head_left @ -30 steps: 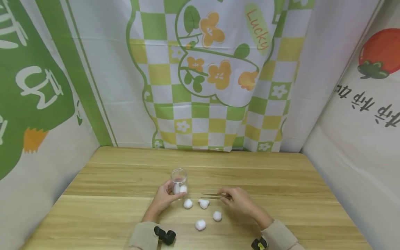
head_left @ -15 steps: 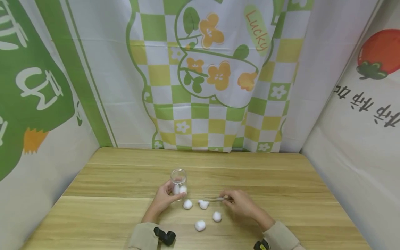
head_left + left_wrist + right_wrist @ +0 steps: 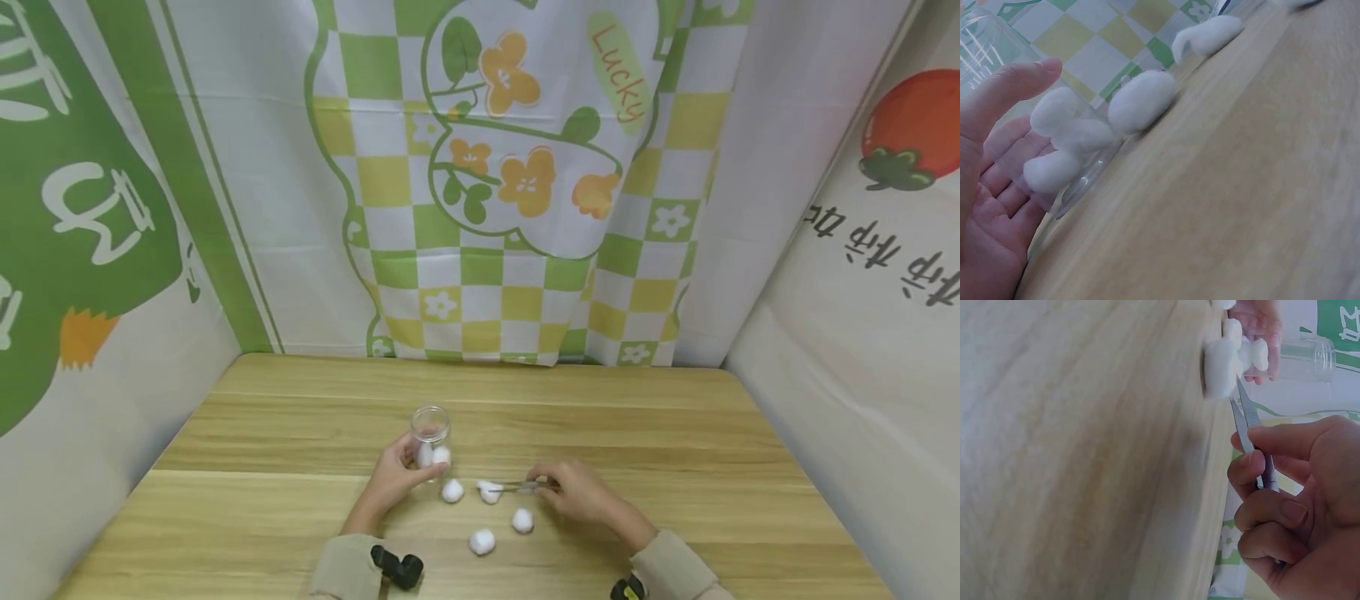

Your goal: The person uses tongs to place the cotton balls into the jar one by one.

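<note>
Tweezers (image 3: 519, 485) sit pinched in the right grip (image 3: 581, 493), tips at a tailed cotton ball (image 3: 490, 495) on the counter (image 3: 637, 433); whether they clasp any fibre, we cannot quite tell. The left grip (image 3: 397, 471) is curled round a clear jar (image 3: 430, 437), mouth up. We judge that a shallow bite on the loose tail could tear off a wisp and drop the ball, and an off-centre squeeze could roll it into the rounder cotton ball (image 3: 452, 491) beside the jar. From the head view we get all four loose balls' layout, yet make out only two cotton wads (image 3: 441, 456) in the jar; the left wrist view shows us three, and the right wrist view, the gap between the tweezers' arms.
</note>
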Tool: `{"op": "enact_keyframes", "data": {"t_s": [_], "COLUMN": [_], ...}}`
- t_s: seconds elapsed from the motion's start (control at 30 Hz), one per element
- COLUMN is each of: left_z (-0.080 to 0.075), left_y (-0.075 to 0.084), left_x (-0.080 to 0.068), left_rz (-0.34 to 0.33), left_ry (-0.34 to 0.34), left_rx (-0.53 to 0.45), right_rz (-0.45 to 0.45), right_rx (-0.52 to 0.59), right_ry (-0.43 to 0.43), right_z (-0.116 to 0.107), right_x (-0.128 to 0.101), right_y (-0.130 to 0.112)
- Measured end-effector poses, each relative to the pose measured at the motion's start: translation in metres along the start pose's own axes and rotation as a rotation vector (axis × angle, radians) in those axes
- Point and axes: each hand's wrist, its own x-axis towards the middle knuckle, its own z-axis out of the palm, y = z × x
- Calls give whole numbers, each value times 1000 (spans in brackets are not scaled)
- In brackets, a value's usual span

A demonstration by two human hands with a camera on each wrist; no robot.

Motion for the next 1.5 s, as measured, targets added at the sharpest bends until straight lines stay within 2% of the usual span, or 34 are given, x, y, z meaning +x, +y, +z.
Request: {"op": "enact_keyframes", "data": {"t_s": [0.57,1.13,1.5], "left_z": [1,0,0], "left_y": [-1,2,3], "left_x": [-1,-3,-3], "left_rz": [19,-5,4], "left_ry": [17,-2,8], "left_rx": [34,5,-5], "right_rz": [80,70,80], "right_rx": [-22,-17,-19], "right_ry": [23,61,46], "right_z": [5,2,-9], "right_x": [0,0,1], "right_y": [-1,-3,-11]}}
